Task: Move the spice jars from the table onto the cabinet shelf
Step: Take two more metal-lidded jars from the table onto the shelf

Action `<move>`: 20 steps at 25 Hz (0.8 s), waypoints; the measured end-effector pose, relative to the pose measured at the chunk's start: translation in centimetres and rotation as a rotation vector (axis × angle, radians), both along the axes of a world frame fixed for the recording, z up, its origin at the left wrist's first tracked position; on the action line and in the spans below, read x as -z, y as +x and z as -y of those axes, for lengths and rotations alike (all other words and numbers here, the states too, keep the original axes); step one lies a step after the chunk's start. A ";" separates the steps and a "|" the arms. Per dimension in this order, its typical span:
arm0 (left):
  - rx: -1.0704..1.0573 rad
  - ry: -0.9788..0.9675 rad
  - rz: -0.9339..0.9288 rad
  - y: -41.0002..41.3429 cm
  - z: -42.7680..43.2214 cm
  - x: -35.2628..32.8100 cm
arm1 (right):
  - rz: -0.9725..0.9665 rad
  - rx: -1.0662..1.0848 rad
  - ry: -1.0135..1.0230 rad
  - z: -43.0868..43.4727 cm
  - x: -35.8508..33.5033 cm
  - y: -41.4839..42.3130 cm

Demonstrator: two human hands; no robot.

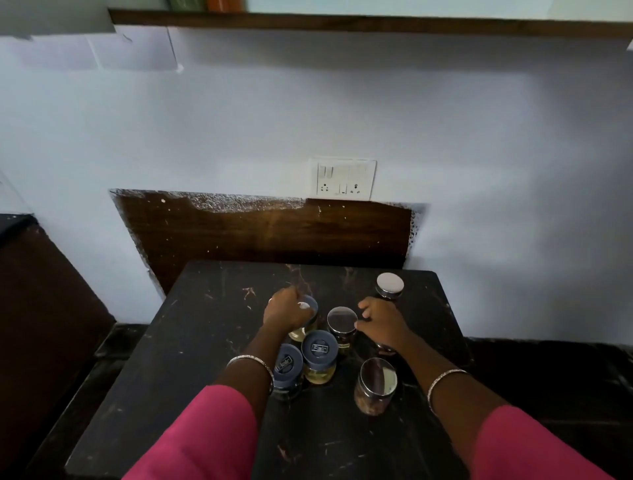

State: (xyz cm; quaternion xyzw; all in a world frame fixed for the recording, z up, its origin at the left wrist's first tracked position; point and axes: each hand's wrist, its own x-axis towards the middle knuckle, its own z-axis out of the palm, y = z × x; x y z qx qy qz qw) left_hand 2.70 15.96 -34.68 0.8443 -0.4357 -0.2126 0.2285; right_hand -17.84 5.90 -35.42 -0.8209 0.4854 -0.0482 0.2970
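Note:
Several spice jars stand in a cluster on the dark table. My left hand grips a blue-lidded jar from its left side, with yellowish contents showing below. My right hand curls over the top of another jar, which is mostly hidden beneath it. Between the hands stands a steel-lidded jar. Another steel-lidded jar stands at the far right. Two blue-lidded jars and a tilted-looking steel-lidded jar stand nearer to me. The wooden shelf runs along the top.
A white switch and socket plate sits on the wall above a brown wooden panel behind the table. A dark piece of furniture stands at the left. Green and orange items show on the shelf's left end.

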 end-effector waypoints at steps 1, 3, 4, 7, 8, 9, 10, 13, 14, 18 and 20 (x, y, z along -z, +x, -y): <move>0.046 0.024 -0.001 -0.5 0.4 0.7 | -0.066 -0.014 -0.023 0.0 0.7 0.0; 0.176 0.079 0.056 -1.4 2.2 2.6 | -0.220 0.001 -0.098 0.8 2.1 0.2; 0.246 0.108 0.106 -1.9 3.0 3.4 | -0.297 0.022 -0.105 1.0 2.5 0.1; 0.404 0.200 0.211 -3.1 5.5 5.5 | -0.413 0.104 0.008 1.9 3.5 -0.9; 0.434 0.223 0.239 -3.3 6.0 6.0 | -0.403 0.128 0.047 2.2 3.7 -1.4; 0.459 0.245 0.261 -3.4 6.6 6.5 | -0.375 0.147 0.083 2.5 4.0 -1.8; 0.480 0.266 0.280 -3.4 7.1 7.1 | -0.336 0.161 0.114 2.9 4.4 -2.2; 0.500 0.266 0.309 -3.2 8.2 8.3 | -0.241 0.181 0.141 3.7 5.0 -2.9; 0.495 0.241 0.312 -3.1 8.4 8.6 | -0.224 0.190 0.135 4.0 5.0 -2.9; 0.402 -0.025 0.209 -2.1 8.9 8.0 | -0.071 0.310 0.111 5.0 4.1 -2.7; 0.316 -0.160 0.063 -1.9 9.5 6.4 | 0.057 0.401 0.130 5.5 3.3 -2.3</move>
